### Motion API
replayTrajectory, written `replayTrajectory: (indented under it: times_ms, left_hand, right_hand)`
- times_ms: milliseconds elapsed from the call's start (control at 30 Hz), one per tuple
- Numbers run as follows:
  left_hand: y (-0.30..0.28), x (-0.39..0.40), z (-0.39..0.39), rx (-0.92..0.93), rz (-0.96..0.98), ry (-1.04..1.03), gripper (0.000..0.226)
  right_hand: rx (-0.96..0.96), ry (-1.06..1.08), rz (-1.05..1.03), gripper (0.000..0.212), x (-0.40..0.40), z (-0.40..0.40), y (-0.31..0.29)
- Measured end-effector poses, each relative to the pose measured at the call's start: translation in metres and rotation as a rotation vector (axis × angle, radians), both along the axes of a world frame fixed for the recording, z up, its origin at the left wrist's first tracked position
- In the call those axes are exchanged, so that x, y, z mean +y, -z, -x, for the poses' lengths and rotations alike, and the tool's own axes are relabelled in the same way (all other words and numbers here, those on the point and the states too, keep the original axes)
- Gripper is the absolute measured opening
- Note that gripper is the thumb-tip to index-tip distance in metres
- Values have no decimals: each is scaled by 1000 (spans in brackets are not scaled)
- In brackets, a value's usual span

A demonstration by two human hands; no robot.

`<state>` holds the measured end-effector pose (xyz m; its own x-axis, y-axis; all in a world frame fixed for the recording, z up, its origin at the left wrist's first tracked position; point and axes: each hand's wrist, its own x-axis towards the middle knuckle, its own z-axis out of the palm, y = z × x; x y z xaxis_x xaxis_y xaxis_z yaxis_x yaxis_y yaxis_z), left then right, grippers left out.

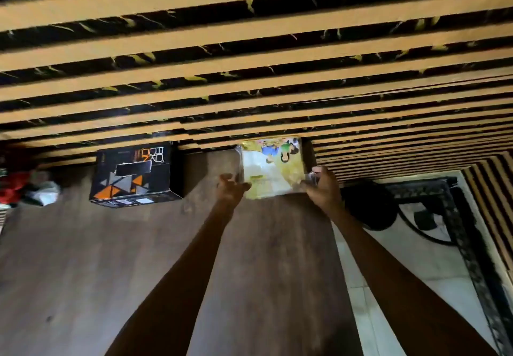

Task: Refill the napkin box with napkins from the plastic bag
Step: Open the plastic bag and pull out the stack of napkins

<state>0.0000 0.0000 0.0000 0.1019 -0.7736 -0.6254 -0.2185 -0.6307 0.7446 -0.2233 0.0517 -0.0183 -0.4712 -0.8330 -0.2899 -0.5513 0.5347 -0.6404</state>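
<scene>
The plastic bag of napkins (270,169), clear with a yellow and white printed pack inside, sits at the far edge of the wooden table against the slatted wall. My left hand (231,189) grips its left side and my right hand (323,187) grips its right side. The napkin box (133,176), black with orange and grey triangles and a dark slot on top, stands on the table to the left of the bag, a hand's width from my left hand.
The wooden table (111,272) fills the lower left. A striped wood-and-black slatted wall (249,50) rises behind it. Red and white crumpled items (30,189) lie at the far left. A round black object (369,208) sits on the white tiled floor (402,258) at right.
</scene>
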Motion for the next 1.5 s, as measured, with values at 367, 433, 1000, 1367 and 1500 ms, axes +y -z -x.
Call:
replayTrajectory:
  times_ms: [367,433,1000,1367,1500]
  left_hand:
    - [-4,14,-9,5,-71,151,32]
    - [-7,42,-25,35,-64,145,27]
    - [0,194,-115,-580,572,633,50]
    - [-1,178,-97,-682,385,1121,51]
    - [-3,175,-90,-685,324,1054,51]
  right_hand:
    - [-276,98,-191,53,15,-25,2]
    - [-262,78,-188,60,42,-37,-3]
    - [677,-542,135,28,192,-130,4]
    - [190,-467,-257,9,160,-143,-38]
    - [191,-505,-24,7,169,-130,-46]
